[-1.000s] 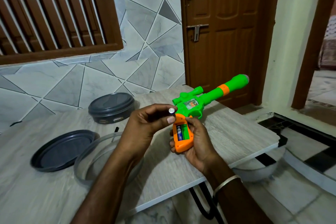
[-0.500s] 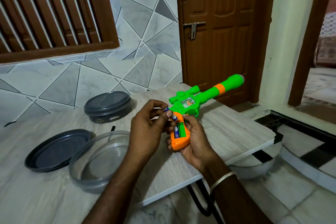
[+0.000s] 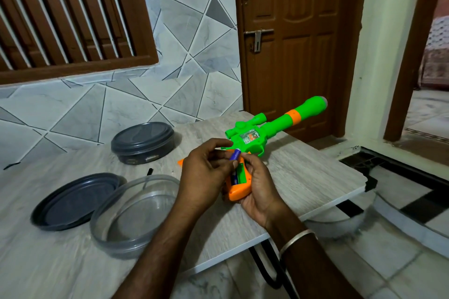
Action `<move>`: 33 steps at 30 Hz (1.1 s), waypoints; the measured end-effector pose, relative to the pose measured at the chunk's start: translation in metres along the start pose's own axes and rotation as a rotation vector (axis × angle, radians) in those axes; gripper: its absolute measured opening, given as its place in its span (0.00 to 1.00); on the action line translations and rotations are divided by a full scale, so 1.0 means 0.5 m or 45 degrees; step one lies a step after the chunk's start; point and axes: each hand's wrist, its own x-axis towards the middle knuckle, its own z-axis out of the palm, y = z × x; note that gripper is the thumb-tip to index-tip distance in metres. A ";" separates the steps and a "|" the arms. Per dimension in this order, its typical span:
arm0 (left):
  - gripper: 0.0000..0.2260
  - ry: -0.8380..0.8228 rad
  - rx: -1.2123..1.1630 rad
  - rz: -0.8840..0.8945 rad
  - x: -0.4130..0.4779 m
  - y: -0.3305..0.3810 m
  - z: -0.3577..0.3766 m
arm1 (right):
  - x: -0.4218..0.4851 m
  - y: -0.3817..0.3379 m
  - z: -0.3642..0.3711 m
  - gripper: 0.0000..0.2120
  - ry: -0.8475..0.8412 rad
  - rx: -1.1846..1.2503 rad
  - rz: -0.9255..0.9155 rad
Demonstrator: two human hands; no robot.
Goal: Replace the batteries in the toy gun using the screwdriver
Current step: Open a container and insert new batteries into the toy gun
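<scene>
Toy gun (image 3: 267,132) over the table (image 3: 303,177), green barrel pointing away toward the door, orange handle (image 3: 239,192) nearest the camera, battery bay open and facing up. Right grip (image 3: 258,189) wrapped round the toy gun's handle from its right side, fingers curled about it. Left grip (image 3: 206,172) just left of the toy gun's handle, pinching a blue battery (image 3: 235,154) between thumb and fingertips. Battery tilted, lower end at the upper rim of the bay, upper end free beside the toy gun's green body; not yet seated. Second battery (image 3: 234,178), also blue, lying in the left slot of the toy gun's bay; right slot showing bare green. Small orange piece (image 3: 181,161) on the table left of the toy gun, partly behind the left grip. Farther left of the toy gun: lidded grey tub (image 3: 143,142), loose grey lid (image 3: 73,201), clear round tub (image 3: 114,240), and a short black item (image 3: 150,171) too small to identify.
</scene>
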 end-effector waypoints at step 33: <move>0.03 0.058 0.402 0.170 -0.009 0.001 0.021 | 0.002 -0.001 -0.004 0.20 -0.011 0.160 0.040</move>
